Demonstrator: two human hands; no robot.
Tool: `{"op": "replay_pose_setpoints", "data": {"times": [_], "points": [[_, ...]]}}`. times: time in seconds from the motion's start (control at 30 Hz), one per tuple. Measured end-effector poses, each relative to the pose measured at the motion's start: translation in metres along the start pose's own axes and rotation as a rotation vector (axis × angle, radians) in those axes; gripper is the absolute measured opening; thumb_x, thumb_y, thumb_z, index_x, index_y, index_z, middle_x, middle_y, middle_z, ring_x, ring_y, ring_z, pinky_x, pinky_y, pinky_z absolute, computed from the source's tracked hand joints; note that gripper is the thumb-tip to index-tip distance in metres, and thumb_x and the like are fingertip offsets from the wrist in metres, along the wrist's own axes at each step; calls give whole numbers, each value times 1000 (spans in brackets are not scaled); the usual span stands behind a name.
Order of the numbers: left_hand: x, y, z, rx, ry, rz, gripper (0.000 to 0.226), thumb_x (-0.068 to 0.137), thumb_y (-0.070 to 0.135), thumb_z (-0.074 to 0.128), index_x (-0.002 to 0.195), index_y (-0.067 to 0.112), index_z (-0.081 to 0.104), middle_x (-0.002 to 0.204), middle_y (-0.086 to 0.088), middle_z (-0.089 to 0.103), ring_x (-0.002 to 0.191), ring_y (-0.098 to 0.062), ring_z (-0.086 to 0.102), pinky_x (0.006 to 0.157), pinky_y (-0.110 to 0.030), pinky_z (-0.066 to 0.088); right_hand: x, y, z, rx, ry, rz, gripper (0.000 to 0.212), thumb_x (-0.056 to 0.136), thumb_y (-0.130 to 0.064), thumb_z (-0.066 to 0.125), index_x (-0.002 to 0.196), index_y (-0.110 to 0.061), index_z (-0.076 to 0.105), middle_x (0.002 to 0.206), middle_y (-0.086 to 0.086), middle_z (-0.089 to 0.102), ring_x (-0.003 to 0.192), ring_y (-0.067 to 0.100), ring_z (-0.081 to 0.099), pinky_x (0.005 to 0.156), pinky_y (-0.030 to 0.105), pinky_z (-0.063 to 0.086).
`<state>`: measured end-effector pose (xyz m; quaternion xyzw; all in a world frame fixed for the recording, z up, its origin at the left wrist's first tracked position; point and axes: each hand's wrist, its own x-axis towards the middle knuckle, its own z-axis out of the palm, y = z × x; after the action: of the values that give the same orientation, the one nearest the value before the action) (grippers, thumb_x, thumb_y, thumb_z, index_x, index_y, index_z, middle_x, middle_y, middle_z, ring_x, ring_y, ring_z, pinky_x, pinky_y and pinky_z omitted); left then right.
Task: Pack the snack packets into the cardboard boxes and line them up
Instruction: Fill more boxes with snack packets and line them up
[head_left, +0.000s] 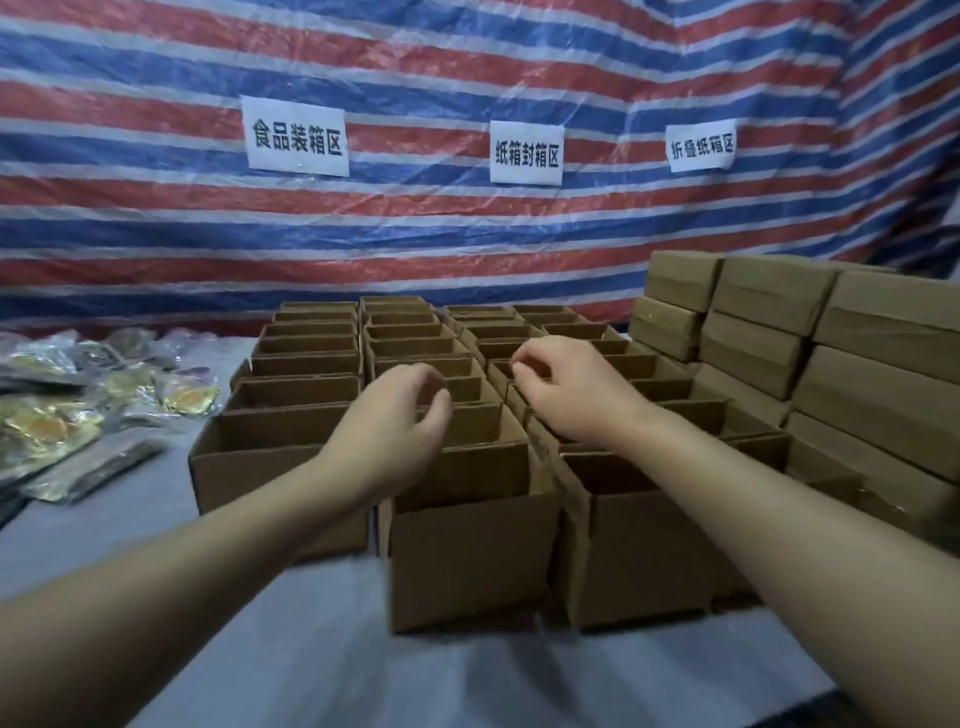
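- Shiny gold-and-silver foil snack packets (78, 410): loose heap at the left edge of the grey-covered table (311, 665), just beside the box block, none in either hand.
- Open-topped brown cardboard boxes (470, 540): four close-packed columns running from the near middle of the table back to its far edge, flaps up, walls touching. No packet shows in the near boxes; the far ones are too dim to tell.
- Left hand (400, 415): hovers over the second column from the left, near rows. Fingers loosely curled, thumb near fingertips, gripping nothing, apart from the box rims as far as I can tell.
- Right hand (566, 384): over the third column, a bit farther back than the left hand. Fingers likewise curled and relaxed, nothing between them (contact with the rim under it can't be judged).
- Both bare forearms come in from the near corners of the view.
- Closed brown cardboard boxes (883, 332): stacked several layers high along the right edge of the table, just beside the open block.
- Red-white-blue striped tarp (467, 62): hangs behind the table's far edge.
- Three white paper signs (296, 136) with black Chinese characters stuck on the tarp, spaced in a row left to right.
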<state>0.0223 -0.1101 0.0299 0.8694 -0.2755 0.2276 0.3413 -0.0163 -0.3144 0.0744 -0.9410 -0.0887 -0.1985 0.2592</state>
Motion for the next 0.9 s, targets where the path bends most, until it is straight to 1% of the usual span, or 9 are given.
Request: {"op": "replay_pose_setpoints", "data": {"times": [0.1,0.2,0.27,0.37,0.43,0.53,0.7,0.8,0.9], "points": [[-9,36,20,38,-110,149,24,95,41,47,113,32,59,100,19,54,91,4,54,71,-11,45,-24,41,-43,-40,75,78,11,103,-30,53,110,-33,61,94,-13,61,84,4,62,65,19,47],[-11,60,46,133,-181,271,30,97,41,46,117,25,62,111,8,60,102,-7,57,85,-24,52,-44,83,-67,-77,161,194,8,104,-29,52,102,-33,59,89,-16,59,79,1,58,59,15,40],[-11,71,67,210,-229,304,38,98,44,46,122,21,63,120,2,60,111,-15,56,94,-33,50,-60,108,-70,-108,144,237,12,104,-30,51,94,-34,58,88,-14,60,79,1,58,59,15,39],[-8,81,100,329,-326,308,49,96,50,46,130,18,59,133,-5,56,124,-23,49,106,-39,41,-79,132,-55,-145,-46,260,18,103,-37,52,90,-33,64,86,-7,66,80,7,64,65,22,49],[-8,84,120,410,-397,254,54,96,54,45,136,19,53,144,-8,47,137,-26,37,115,-45,26,-87,138,-40,-212,-217,253,20,102,-44,51,91,-36,66,87,-9,67,81,4,64,73,27,55],[-13,85,137,443,-472,221,45,97,48,48,131,22,58,153,-10,37,148,-28,18,121,-50,7,-94,140,-24,-296,-338,257,23,100,-51,47,90,-40,64,86,-12,66,82,3,63,77,33,56],[-42,105,124,283,-462,328,28,97,37,54,117,22,66,144,-5,48,147,-26,22,123,-50,7,-98,130,-37,-187,-284,282,41,103,-45,46,73,-27,68,70,-2,66,66,9,65,58,22,46],[-72,119,96,222,-455,353,27,97,39,53,115,23,66,130,1,59,136,-21,38,120,-46,18,-95,109,-42,-226,-300,191,21,101,-38,54,83,-34,65,84,-5,65,77,9,64,65,23,51],[-103,113,58,147,-456,266,26,97,42,52,113,26,65,123,8,61,128,-11,45,118,-37,25,-99,77,-28,-292,-302,58,12,96,-40,61,85,-36,57,87,-10,59,79,6,59,67,23,51]]}}
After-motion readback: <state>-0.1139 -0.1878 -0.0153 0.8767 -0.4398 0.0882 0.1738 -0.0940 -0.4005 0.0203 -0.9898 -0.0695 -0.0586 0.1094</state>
